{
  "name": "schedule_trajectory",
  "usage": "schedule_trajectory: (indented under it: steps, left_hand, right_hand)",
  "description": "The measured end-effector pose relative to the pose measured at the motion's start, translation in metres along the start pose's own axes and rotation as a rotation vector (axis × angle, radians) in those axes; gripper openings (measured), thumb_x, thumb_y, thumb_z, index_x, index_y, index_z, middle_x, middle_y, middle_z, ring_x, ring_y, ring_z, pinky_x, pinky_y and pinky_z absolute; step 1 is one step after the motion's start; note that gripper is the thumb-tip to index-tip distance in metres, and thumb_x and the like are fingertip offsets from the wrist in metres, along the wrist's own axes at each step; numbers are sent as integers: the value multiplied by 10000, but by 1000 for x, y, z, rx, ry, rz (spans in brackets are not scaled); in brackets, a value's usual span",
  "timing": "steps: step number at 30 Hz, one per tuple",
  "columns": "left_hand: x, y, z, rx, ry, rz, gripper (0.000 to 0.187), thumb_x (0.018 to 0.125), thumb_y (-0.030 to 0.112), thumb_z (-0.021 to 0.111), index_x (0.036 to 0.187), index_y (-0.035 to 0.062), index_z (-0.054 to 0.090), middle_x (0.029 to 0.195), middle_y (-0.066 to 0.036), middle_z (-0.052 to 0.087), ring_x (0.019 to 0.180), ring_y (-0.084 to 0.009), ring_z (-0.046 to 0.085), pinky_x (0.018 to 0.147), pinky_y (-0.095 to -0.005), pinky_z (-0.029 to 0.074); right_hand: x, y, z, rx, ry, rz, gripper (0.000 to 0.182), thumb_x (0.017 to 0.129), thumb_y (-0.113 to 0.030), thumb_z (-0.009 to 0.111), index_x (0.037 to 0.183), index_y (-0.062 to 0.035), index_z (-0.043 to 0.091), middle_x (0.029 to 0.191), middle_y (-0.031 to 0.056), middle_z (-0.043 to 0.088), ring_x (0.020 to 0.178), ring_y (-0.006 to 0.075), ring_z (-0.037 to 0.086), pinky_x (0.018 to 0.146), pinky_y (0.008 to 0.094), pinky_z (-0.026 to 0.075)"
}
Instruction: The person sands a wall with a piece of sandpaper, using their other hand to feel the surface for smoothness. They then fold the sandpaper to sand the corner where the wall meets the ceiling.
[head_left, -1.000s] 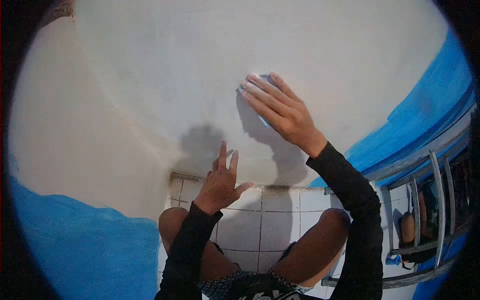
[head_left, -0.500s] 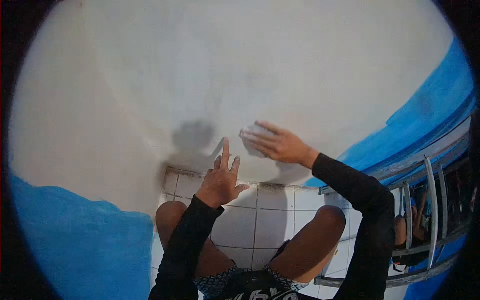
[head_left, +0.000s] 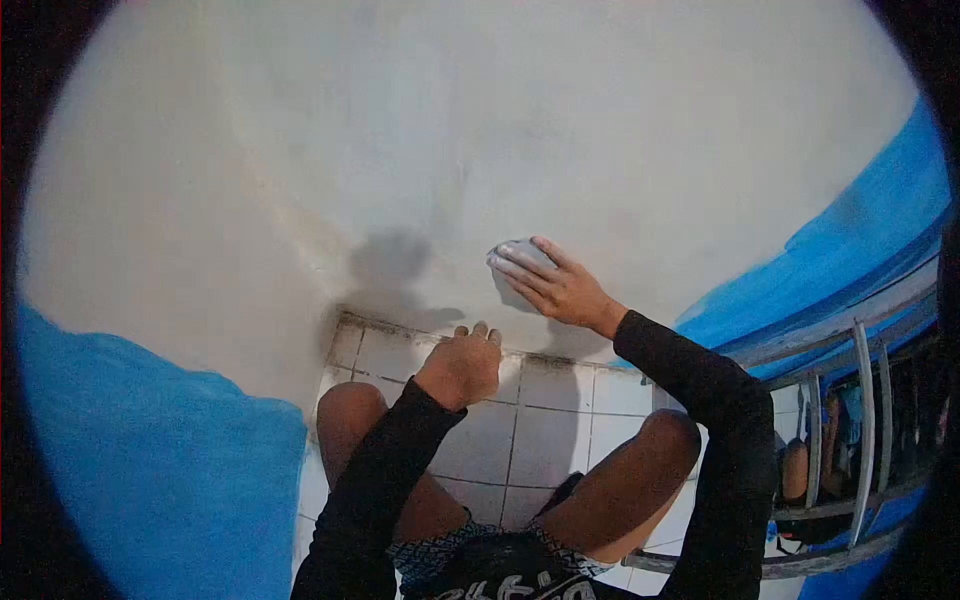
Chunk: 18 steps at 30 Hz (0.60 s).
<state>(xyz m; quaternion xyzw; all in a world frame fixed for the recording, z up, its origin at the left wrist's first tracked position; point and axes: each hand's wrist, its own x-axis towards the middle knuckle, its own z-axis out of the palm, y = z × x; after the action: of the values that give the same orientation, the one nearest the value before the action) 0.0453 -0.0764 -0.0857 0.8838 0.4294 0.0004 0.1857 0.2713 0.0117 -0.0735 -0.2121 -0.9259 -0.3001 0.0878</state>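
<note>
My right hand (head_left: pixel 555 285) presses flat against the white wall (head_left: pixel 640 150), its fingers stretched together over a piece of grey sandpaper (head_left: pixel 520 253). Pale dust coats those fingertips. Lower and to the left, my left hand (head_left: pixel 462 365) hangs above the floor near the foot of the wall, its fingers curled in with nothing visible in them. The palm side of that hand is hidden.
Blue paint covers the lower wall at left (head_left: pixel 160 450) and right (head_left: pixel 850 230). A wooden ladder (head_left: pixel 862 430) lies along the right side. White floor tiles (head_left: pixel 470 440) show between my bent knees, with a dirty edge where they meet the wall.
My left hand has curled its extended fingers and moved slightly right. My right hand stays on the wall at nearly the same place, with more of the sandpaper showing.
</note>
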Motion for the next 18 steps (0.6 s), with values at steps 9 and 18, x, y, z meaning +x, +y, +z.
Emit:
schedule_trajectory:
  steps: [9, 18]
  left_hand:
    - [-22, 21, -20, -59, -6, -27, 428, 962, 264, 540, 1191, -97, 552, 1243, -283, 572, 1169, -424, 575, 932, -494, 521]
    - [-28, 24, -23, -61, -78, -65, 479, 979, 297, 520, 1262, -89, 537, 1278, -284, 564, 1201, -425, 558, 1001, -517, 477]
  right_hand:
    - [13, 3, -9, -98, -29, 13, 655, 907, -330, 573, 1512, -191, 364, 1558, -48, 387, 1395, 91, 403, 1201, 380, 275]
    - [13, 3, -16, -160, -60, 12, 640, 924, -281, 525, 1527, -190, 335, 1562, -58, 381, 1401, 84, 390, 1205, 381, 280]
